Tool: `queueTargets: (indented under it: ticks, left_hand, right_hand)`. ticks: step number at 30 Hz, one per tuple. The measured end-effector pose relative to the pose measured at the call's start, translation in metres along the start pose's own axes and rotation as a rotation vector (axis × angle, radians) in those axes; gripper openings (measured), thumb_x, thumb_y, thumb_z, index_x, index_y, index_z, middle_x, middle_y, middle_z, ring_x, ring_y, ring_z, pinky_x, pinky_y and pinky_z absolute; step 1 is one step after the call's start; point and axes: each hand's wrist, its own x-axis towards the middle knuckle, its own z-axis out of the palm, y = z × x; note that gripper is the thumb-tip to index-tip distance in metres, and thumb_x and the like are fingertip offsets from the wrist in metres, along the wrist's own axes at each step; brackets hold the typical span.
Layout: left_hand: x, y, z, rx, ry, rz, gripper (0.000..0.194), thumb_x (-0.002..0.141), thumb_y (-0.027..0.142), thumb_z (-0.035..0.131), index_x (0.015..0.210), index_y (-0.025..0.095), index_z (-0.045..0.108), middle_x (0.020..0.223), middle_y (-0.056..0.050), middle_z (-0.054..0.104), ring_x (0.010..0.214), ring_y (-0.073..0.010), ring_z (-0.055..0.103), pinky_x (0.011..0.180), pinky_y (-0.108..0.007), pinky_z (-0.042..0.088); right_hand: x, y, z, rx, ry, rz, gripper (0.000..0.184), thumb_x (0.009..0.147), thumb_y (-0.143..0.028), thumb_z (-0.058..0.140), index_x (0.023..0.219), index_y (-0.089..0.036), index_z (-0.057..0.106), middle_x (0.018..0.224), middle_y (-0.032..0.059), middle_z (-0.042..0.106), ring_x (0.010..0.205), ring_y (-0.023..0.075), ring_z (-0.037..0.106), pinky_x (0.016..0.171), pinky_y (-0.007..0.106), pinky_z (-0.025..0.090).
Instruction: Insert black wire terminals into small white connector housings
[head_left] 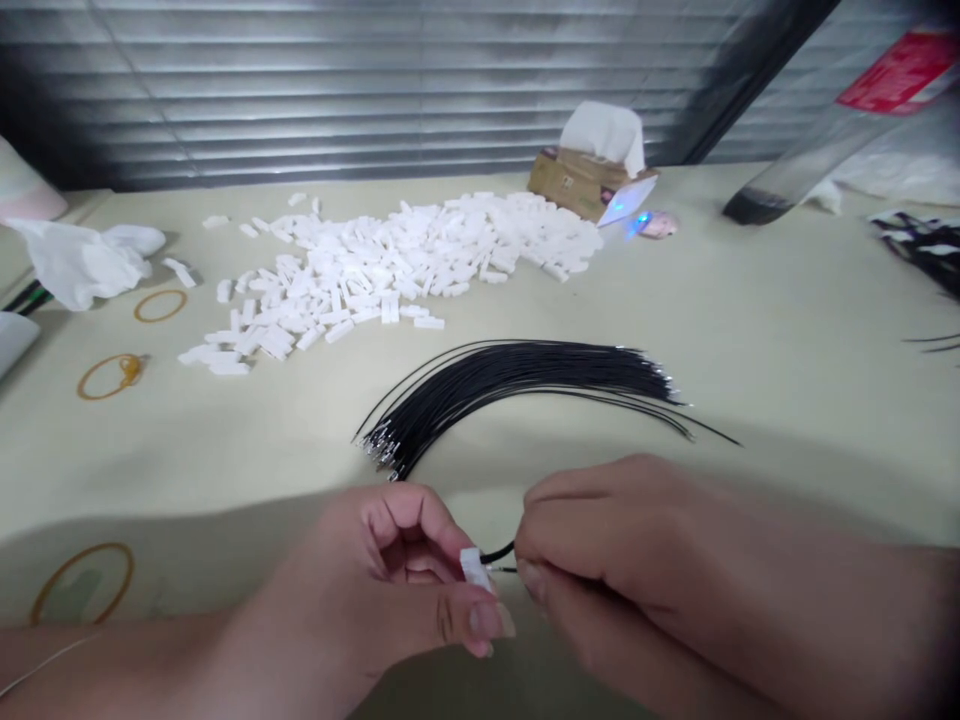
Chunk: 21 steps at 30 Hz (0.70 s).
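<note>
My left hand pinches a small white plastic connector between thumb and fingers, low in the middle of the view. My right hand is closed on a thin black wire whose bare tip sits right at the connector. Just beyond both hands, a curved bundle of black wires with metal ends lies on the table. Farther back spreads a big pile of white connectors.
The cream table carries several rubber bands at the left, crumpled white plastic, a tissue box at the back, a small pink device with a blue light, and more black wires at the right edge.
</note>
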Motion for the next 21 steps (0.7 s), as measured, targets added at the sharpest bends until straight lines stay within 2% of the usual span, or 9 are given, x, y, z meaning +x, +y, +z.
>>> queueTargets:
  ticks: [4,7,13,16,21]
  left_hand:
    - [0.002,0.001,0.000,-0.014,-0.001,-0.001,0.029,0.056,0.018,0.088,0.064,0.013,0.060,0.059,0.003,0.071,0.055,-0.0057,0.065,0.055,-0.012,0.048]
    - [0.003,0.001,0.000,0.002,0.001,-0.003,0.029,0.057,0.019,0.088,0.065,0.013,0.060,0.060,0.002,0.072,0.055,-0.0060,0.065,0.056,-0.013,0.050]
    - [-0.001,-0.001,0.000,-0.005,0.002,-0.015,0.029,0.058,0.020,0.087,0.064,0.014,0.059,0.059,0.002,0.071,0.054,-0.0058,0.065,0.055,-0.013,0.048]
    - [0.000,-0.001,0.002,0.008,0.019,-0.025,0.031,0.057,0.022,0.088,0.064,0.014,0.058,0.059,0.002,0.072,0.054,-0.0061,0.064,0.057,-0.015,0.049]
    - [0.001,0.003,0.007,0.093,0.112,-0.104,0.040,0.044,0.020,0.091,0.061,0.015,0.055,0.056,0.004,0.068,0.054,-0.0066,0.061,0.055,-0.016,0.043]
  right_hand:
    - [0.000,0.001,-0.004,0.040,-0.140,0.061,0.028,0.082,-0.012,0.040,0.055,-0.018,0.048,0.046,-0.0044,0.047,0.040,0.0045,0.039,0.036,0.023,0.019]
    - [-0.003,0.001,-0.005,0.048,-0.164,0.090,0.029,0.083,-0.013,0.039,0.056,-0.018,0.048,0.047,-0.0048,0.049,0.042,0.0046,0.038,0.037,0.023,0.019]
    - [-0.004,0.002,-0.004,0.067,-0.213,0.180,0.027,0.083,-0.015,0.043,0.057,-0.019,0.050,0.047,-0.0035,0.050,0.044,0.0062,0.042,0.039,0.021,0.027]
    - [0.004,-0.001,-0.007,0.073,-0.238,0.187,0.026,0.082,-0.015,0.046,0.059,-0.020,0.056,0.048,-0.0045,0.053,0.044,0.0059,0.045,0.037,0.020,0.025]
    - [0.009,-0.009,-0.006,-0.039,-0.232,0.118,0.025,0.078,-0.009,0.051,0.058,-0.020,0.060,0.052,-0.0043,0.060,0.045,0.0060,0.051,0.039,0.021,0.029]
